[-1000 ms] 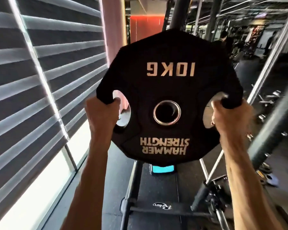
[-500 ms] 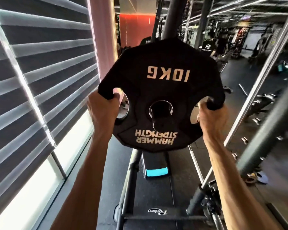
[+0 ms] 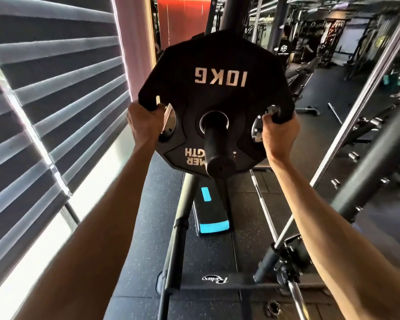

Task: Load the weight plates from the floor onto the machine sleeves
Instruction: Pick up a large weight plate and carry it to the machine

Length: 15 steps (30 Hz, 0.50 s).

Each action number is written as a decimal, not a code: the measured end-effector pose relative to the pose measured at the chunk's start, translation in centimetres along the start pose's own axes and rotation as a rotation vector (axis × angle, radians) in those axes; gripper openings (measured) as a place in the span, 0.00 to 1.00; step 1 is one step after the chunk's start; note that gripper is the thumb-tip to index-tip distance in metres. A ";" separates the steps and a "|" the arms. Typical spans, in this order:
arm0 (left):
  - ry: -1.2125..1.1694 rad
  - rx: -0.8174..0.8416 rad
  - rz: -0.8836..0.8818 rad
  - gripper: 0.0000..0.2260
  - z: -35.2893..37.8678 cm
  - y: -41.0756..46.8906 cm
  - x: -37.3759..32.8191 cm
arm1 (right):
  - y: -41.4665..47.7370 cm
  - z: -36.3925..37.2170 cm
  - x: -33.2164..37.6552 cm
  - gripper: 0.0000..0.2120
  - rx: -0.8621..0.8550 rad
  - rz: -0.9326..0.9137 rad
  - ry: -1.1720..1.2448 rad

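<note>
Two grips: left hand (image 3: 143, 121), right hand (image 3: 278, 132) fingers curled round plate (image 3: 217, 65) edges; sleeve (image 3: 217, 146) through bore; blinds (image 3: 56, 88) close left.

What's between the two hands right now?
Head view: the middle of the plate, with the sleeve poking through its centre hole. The left hand and right hand grip its side cutouts.

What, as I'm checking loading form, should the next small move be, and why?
Probably slide the 10KG plate further along the sleeve until it seats. The sleeve already passes through its centre hole, its end poking toward the camera, while the left hand and right hand grip the side openings.
</note>
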<state>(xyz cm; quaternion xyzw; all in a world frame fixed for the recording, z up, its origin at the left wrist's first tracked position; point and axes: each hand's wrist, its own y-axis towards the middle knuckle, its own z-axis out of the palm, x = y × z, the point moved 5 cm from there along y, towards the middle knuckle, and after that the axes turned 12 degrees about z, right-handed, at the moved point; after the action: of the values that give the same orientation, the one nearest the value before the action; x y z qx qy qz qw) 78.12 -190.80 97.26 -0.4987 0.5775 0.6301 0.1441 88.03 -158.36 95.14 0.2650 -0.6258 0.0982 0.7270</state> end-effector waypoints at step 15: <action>-0.112 0.158 -0.350 0.36 0.8 -8.8 4.7 | -2.3 -2.7 -6.3 0.31 0.251 0.198 -0.420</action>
<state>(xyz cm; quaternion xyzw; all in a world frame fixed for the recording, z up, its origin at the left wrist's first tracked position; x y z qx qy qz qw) 82.31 -189.41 88.24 -0.5429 0.5206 0.5749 0.3221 90.21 -157.74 88.25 0.3054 -0.7686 0.1886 0.5295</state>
